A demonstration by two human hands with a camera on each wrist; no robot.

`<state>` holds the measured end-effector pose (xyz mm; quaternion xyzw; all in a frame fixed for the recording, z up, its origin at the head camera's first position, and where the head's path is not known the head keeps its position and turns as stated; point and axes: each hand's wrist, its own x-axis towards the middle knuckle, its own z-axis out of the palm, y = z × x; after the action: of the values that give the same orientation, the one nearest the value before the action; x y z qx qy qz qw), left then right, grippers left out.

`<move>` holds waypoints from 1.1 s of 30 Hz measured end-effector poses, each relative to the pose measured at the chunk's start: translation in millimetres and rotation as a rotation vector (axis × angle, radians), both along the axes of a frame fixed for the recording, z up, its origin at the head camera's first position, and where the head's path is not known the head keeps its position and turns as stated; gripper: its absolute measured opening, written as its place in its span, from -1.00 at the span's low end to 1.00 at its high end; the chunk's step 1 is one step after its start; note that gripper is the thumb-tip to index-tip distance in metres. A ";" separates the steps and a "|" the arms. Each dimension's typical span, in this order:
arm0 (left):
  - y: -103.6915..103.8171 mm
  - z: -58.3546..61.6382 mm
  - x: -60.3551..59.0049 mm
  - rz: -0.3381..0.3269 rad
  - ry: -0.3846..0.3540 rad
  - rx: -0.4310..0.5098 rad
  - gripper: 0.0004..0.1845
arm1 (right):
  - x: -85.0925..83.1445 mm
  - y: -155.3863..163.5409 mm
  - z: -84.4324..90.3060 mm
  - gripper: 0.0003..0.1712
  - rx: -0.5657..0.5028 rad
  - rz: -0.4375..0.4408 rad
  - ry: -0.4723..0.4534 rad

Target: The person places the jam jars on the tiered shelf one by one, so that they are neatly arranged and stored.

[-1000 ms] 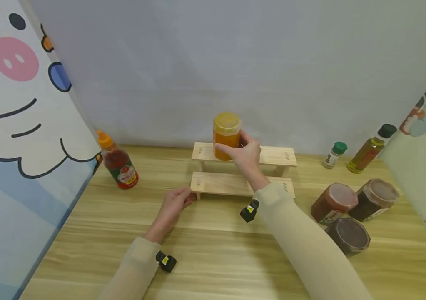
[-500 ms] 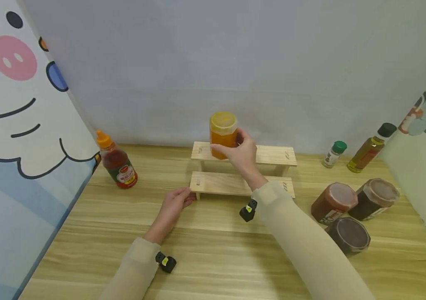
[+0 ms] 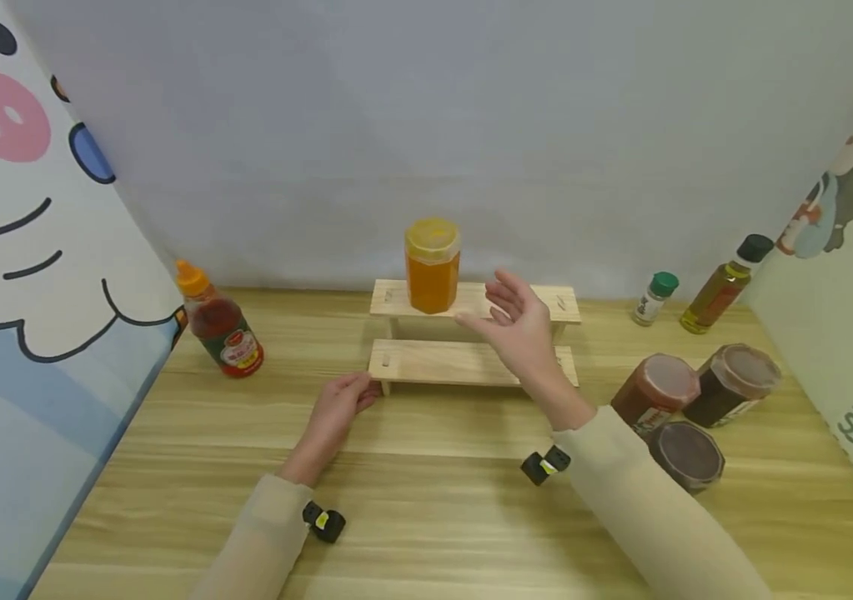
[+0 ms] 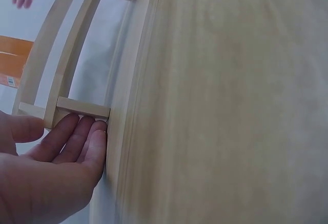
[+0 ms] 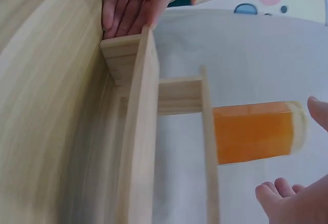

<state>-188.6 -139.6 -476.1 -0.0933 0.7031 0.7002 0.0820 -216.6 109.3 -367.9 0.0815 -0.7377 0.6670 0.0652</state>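
Note:
A jar of orange honey-like contents with a yellow lid point(image 3: 432, 279) stands upright on the upper tier of a small two-tier wooden rack point(image 3: 437, 364). To its right, my right hand point(image 3: 525, 337) is spread with nothing in it; the right wrist view has thumb and fingers apart from the jar point(image 5: 253, 134). My left hand point(image 3: 336, 407) holds the rack's front left corner. In the left wrist view, the fingers point(image 4: 69, 137) bend against the short leg while the thumb lies at the lower board's edge.
A red sauce bottle with an orange nozzle point(image 3: 225, 329) stands left of the rack. On the right are a green-capped shaker point(image 3: 651, 304), an oil bottle point(image 3: 715, 296), a reddish jar point(image 3: 651, 396) and two dark jars point(image 3: 730, 392). A pale wall rises behind.
The right hand has let go of the honey-coloured jar and drawn back to the right. The jar now rests on the upper tier. The left hand keeps its place at the rack.

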 end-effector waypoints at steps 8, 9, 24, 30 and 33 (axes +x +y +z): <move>-1.3 0.8 0.6 -0.008 -0.004 -0.005 -0.59 | 52.3 34.3 12.0 -0.20 0.009 0.039 0.043; -1.6 0.9 0.8 -0.006 -0.007 -0.003 -0.59 | 59.1 38.0 12.4 -0.22 0.018 0.043 0.054; -0.8 0.6 -0.8 -0.018 -0.006 0.004 -0.58 | 123.3 103.6 0.2 -0.18 0.284 -0.125 0.222; -0.3 -0.2 -1.6 -0.030 -0.006 0.017 -0.57 | 139.9 132.0 -7.6 -0.17 0.323 -0.207 0.188; -0.5 0.5 -1.0 -0.035 -0.010 0.007 -0.57 | 147.2 146.6 -10.6 -0.16 0.360 -0.263 0.191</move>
<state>-189.6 -140.1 -475.6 -0.0842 0.7018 0.7006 0.0982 -69.5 255.9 -378.5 0.0575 -0.8396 0.4996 0.2053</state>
